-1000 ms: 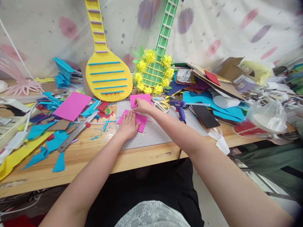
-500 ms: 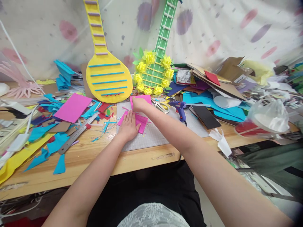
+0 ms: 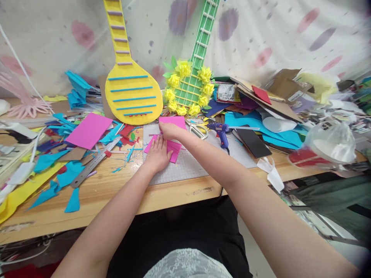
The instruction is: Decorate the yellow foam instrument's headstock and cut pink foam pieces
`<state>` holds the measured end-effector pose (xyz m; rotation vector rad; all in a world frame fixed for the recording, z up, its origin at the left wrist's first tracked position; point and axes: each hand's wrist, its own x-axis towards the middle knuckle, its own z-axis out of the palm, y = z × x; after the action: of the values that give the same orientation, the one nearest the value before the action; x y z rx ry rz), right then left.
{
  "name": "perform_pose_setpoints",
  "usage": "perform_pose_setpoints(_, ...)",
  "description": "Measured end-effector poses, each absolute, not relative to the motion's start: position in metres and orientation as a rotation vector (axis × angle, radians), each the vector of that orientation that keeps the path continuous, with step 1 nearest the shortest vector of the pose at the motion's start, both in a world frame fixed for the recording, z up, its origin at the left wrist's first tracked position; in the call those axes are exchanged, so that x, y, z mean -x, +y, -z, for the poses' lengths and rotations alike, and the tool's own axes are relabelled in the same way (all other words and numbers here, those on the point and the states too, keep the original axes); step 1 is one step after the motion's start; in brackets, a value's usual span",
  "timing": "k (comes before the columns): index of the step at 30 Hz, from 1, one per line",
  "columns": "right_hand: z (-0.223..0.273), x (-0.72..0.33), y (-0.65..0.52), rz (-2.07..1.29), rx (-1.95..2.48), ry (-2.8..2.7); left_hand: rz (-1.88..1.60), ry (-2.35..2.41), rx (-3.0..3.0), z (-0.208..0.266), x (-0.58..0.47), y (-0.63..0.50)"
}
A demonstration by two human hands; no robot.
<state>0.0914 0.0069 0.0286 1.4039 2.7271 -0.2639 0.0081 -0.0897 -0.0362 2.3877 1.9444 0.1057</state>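
Observation:
My left hand point(image 3: 158, 155) lies flat, fingers stretched out, on a magenta sheet point(image 3: 175, 150) of paper or felt with creases or cut lines in it. Just beyond it, my right hand point(image 3: 169, 132) is closed, its fingertips curled down by the left fingertips. What it grips, if anything, is hidden under the knuckles. A second magenta piece point(image 3: 177, 121) lies partly behind the right hand. Thin magenta strips point(image 3: 152, 135) show left of the right hand. A grey cutting mat point(image 3: 185, 172) is underneath.
Scissors point(image 3: 198, 130), a blue glue gun point(image 3: 220, 133) and a black phone point(image 3: 253, 142) lie to the right. A yellow cut-out guitar point(image 3: 133, 94) and a green one point(image 3: 189, 92) lean behind. Scraps, a magenta rectangle point(image 3: 89, 130) and a metal ruler point(image 3: 91, 166) spread leftward.
My right hand has shifted slightly toward me, near the left fingertips. The left hand stays flat in its place. The view has tilted a little.

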Motion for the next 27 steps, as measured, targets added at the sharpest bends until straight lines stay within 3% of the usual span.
perform_pose_setpoints(5, -0.024, -0.077, 0.024, 0.548, -1.549, 2.870, -0.068, 1.936, -2.384, 0.037, -0.007, -0.089)
perform_pose_setpoints(10, -0.019, -0.037, 0.021, 1.580, -1.226, 3.026, -0.085, 1.943, -2.396, 0.039, -0.006, -0.089)
perform_pose_setpoints(13, -0.018, -0.033, 0.018, 1.906, -1.102, 3.029, -0.098, 1.923, -2.399, 0.038, -0.006, -0.090)
perform_pose_setpoints(16, -0.017, -0.063, 0.021, 1.800, -1.400, 2.962, -0.104, 1.912, -2.396, 0.036, -0.005, -0.091)
perform_pose_setpoints(18, -0.017, -0.099, 0.022, 1.519, -1.495, 2.948, -0.124, 1.910, -2.393, 0.036, -0.006, -0.091)
perform_pose_setpoints(22, -0.014, -0.168, 0.008, 0.908, -1.355, 2.802, -0.136, 1.907, -2.376, 0.037, -0.006, -0.090)
perform_pose_setpoints(27, -0.010, -0.190, -0.022, 0.584, -1.267, 2.836, -0.122, 1.912, -2.379, 0.038, -0.007, -0.089)
